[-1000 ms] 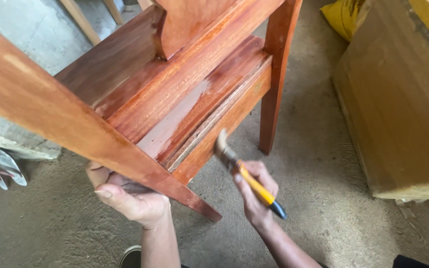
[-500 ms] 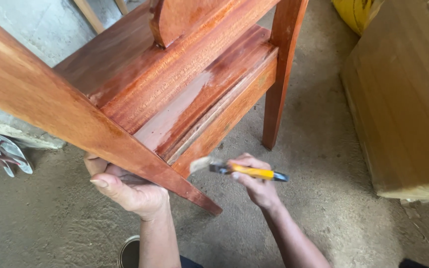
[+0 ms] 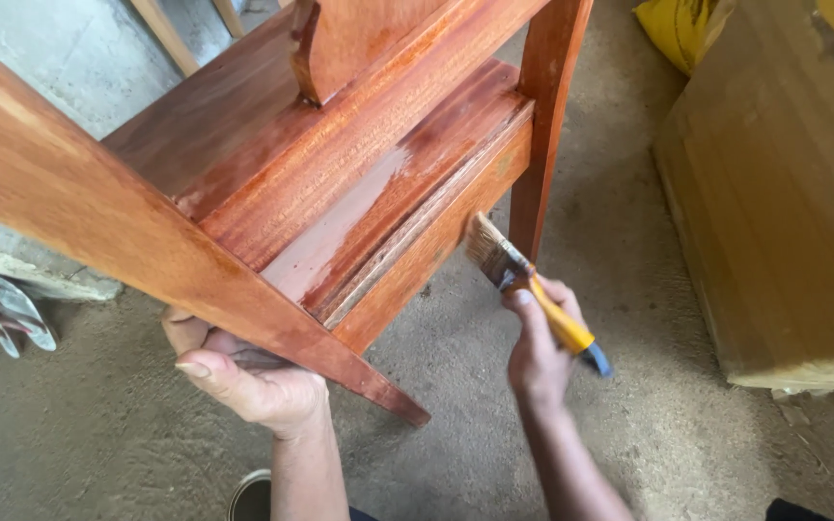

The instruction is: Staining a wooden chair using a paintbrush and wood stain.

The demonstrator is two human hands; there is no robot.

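Note:
A reddish-brown wooden chair (image 3: 340, 183) lies tipped over in front of me, its wood glossy with wet finish. My left hand (image 3: 243, 381) grips the chair leg that runs diagonally across the lower left. My right hand (image 3: 538, 342) holds a paintbrush (image 3: 523, 285) with a yellow handle and blue tip. Its bristles touch the lower edge of the seat rail, close to the upright leg (image 3: 542, 116).
A large light wooden box (image 3: 784, 193) stands at the right. A yellow bag (image 3: 678, 29) lies at the top right. A sandal (image 3: 2, 314) rests on the dusty concrete floor at the left. The rim of a round can (image 3: 253, 497) shows at the bottom.
My right hand swung the brush from level beside the rail up and to the right, bristles now on the rail's edge. The left hand kept its grip on the leg.

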